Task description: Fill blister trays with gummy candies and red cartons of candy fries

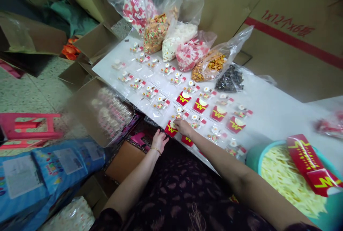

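Observation:
My right hand reaches over the near edge of the white table, its fingertips closed on the top of a small red fries carton with a yellow zigzag. Beside it, at the table edge, my left hand has its fingers apart and holds nothing that I can see. Rows of clear packs with small toy food pieces cover the table. Several more red fries cartons, such as one red carton, lie on the packs near my right hand.
Along the table's far side stand plastic bags of small pieces: red and white, white, orange and black. A teal tub of pale yellow strips stands at right. Left are an open carton and blue packages.

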The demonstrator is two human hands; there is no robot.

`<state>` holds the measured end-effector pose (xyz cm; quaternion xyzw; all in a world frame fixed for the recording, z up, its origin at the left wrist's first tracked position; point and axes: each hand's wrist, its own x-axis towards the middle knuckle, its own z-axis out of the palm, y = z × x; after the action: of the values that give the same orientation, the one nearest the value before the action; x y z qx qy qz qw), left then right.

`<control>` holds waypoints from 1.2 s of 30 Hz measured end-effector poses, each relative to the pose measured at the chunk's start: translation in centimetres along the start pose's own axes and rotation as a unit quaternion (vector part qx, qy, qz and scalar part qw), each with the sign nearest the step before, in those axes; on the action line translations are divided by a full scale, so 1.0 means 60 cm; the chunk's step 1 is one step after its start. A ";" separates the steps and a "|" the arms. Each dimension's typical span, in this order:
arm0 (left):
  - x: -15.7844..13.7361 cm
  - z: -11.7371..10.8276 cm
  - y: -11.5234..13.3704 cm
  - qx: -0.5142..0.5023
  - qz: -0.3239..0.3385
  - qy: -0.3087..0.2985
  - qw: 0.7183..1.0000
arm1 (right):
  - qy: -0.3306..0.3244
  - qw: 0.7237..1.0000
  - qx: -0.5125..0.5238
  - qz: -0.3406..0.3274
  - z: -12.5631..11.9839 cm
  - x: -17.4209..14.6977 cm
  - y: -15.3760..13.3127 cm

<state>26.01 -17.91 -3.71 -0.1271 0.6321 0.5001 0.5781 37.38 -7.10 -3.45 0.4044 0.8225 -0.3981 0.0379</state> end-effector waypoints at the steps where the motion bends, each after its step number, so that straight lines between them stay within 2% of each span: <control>1: -0.001 -0.002 0.001 0.006 0.004 0.006 1.000 | 0.024 1.000 0.016 0.004 -0.011 -0.010 0.004; 4: -0.002 -0.007 0.007 0.029 0.023 0.026 0.999 | 0.116 0.989 0.092 0.010 -0.045 -0.065 0.022; 7: -0.003 -0.009 0.015 0.070 0.043 0.053 0.995 | 0.186 0.970 0.153 0.033 -0.072 -0.161 0.054; 9: -0.006 -0.007 0.018 0.110 0.066 0.079 0.989 | 0.240 0.953 0.168 0.082 -0.084 -0.245 0.087; 11: -0.012 0.003 0.013 0.154 0.105 0.105 0.977 | 0.321 0.920 0.164 0.154 -0.089 -0.338 0.128; 13: -0.019 0.030 -0.003 0.192 0.153 0.096 0.965 | 0.432 0.854 0.150 0.248 -0.088 -0.435 0.177; 14: -0.024 0.051 -0.018 0.210 0.175 0.075 0.959 | 0.491 0.805 0.144 0.301 -0.086 -0.482 0.205; 16: -0.044 0.107 -0.059 0.277 0.259 -0.024 0.925 | 0.596 0.679 0.140 0.406 -0.084 -0.573 0.265; 17: -0.060 0.140 -0.085 0.319 0.302 -0.091 0.894 | 0.635 0.613 0.139 0.450 -0.084 -0.613 0.296; 18: -0.081 0.175 -0.115 0.364 0.345 -0.161 0.850 | 0.661 0.559 0.136 0.483 -0.084 -0.649 0.325; 19: -0.104 0.211 -0.148 0.408 0.380 -0.228 0.798 | 0.672 0.528 0.134 0.502 -0.085 -0.680 0.352; 20: -0.130 0.248 -0.183 0.449 0.409 -0.287 0.741 | 0.668 0.525 0.134 0.509 -0.087 -0.704 0.375; 21: -0.155 0.284 -0.219 0.485 0.443 -0.335 0.675 | 0.652 0.548 0.139 0.506 -0.089 -0.721 0.395; 24: -0.219 0.383 -0.331 0.555 0.522 -0.456 0.460 | 0.554 0.672 0.155 0.467 -0.099 -0.738 0.433; 26: -0.248 0.435 -0.399 0.594 0.537 -0.486 0.351 | 0.504 0.716 0.147 0.459 -0.107 -0.734 0.444; 27: -0.260 0.455 -0.428 0.615 0.532 -0.488 0.317 | 0.489 0.727 0.143 0.459 -0.110 -0.730 0.448; 28: -0.271 0.471 -0.452 0.629 0.534 -0.480 0.298 | 0.481 0.735 0.141 0.456 -0.113 -0.728 0.449; 30: -0.291 0.491 -0.487 0.633 0.560 -0.449 0.289 | 0.482 0.756 0.137 0.422 -0.113 -0.727 0.444; 32: -0.306 0.496 -0.505 0.615 0.599 -0.428 0.283 | 0.487 0.793 0.126 0.344 -0.106 -0.731 0.427; 34: -0.313 0.490 -0.510 0.607 0.606 -0.444 0.261 | 0.482 0.831 0.111 0.254 -0.091 -0.739 0.399; 36: -0.310 0.473 -0.506 0.615 0.575 -0.484 0.240 | 0.468 0.856 0.109 0.190 -0.070 -0.749 0.369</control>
<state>71.16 -17.77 2.31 0.9301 0.2525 0.1252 0.2353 83.97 -24.89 2.88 0.6930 0.6018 -0.2342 -0.3206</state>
